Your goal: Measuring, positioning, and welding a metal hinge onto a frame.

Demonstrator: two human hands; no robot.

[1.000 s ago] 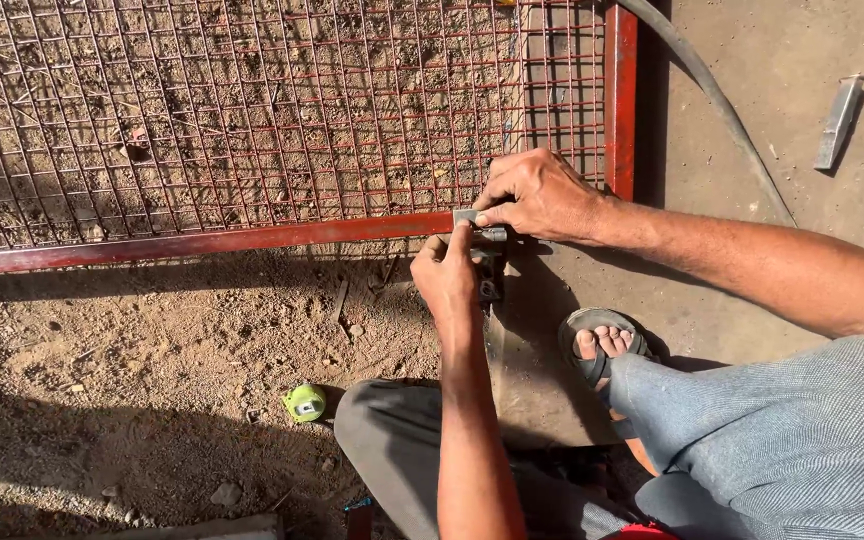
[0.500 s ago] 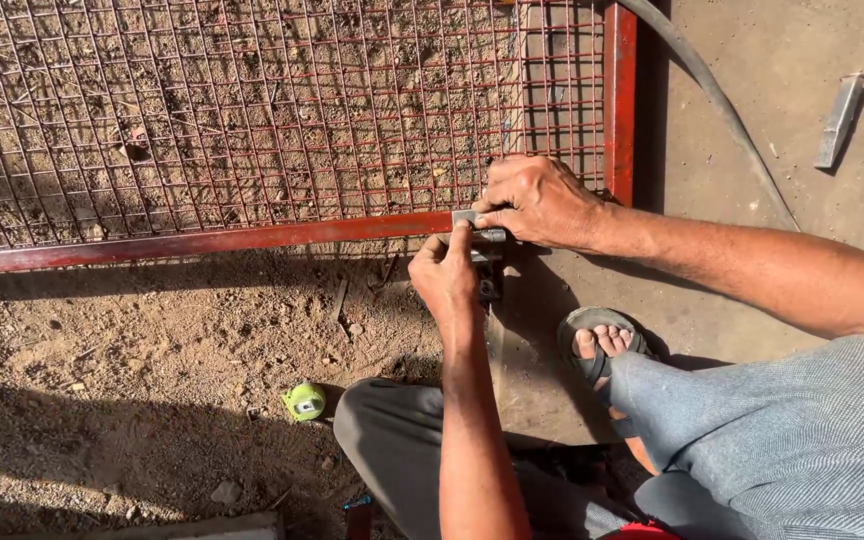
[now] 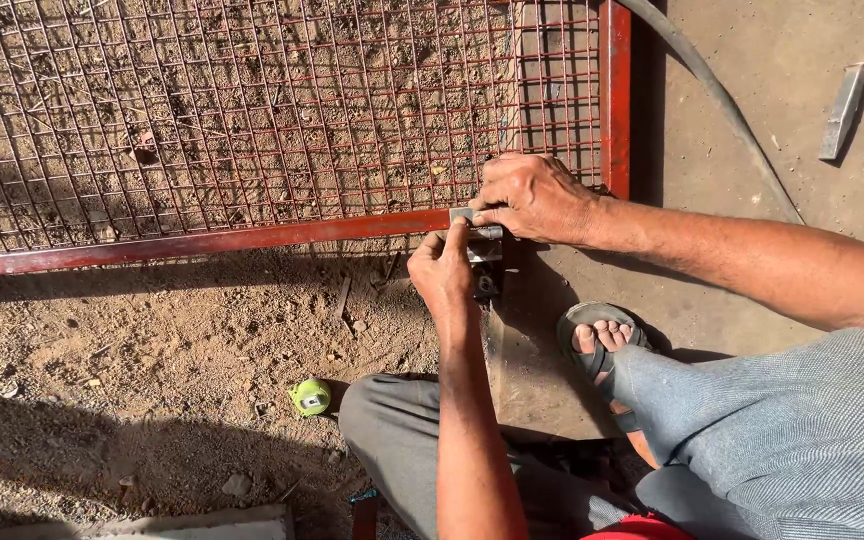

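Your right hand (image 3: 535,197) lies knuckles-up on the lower rail of the red metal frame (image 3: 252,238), close to its corner at about one o'clock from the middle of the view. Its fingers are curled down over a small grey metal piece (image 3: 474,222) that sits against the rail, pressing it in place. Your left hand (image 3: 444,272) comes up from six o'clock along your forearm and meets the same piece from below, thumb and fingertips pinched on its near edge, so both hands are clamped on it and touching each other. The piece hangs partly below the rail, with a darker part under it that your left hand mostly hides; what that part is cannot be told.

The frame carries a wire mesh (image 3: 252,110) that fills the view from nine to twelve o'clock, lying flat over sandy ground (image 3: 152,350). The frame's upright side bar runs toward twelve o'clock just beyond your right knuckles.

At seven o'clock from your left hand, a small green tape measure (image 3: 311,397) rests on the dirt beside your bent knee. Your sandalled foot (image 3: 598,340) sits at four o'clock, near your left forearm. A dark hose (image 3: 712,95) curves across the concrete at two o'clock, and a grey metal offcut (image 3: 841,110) lies well apart toward the top right edge.
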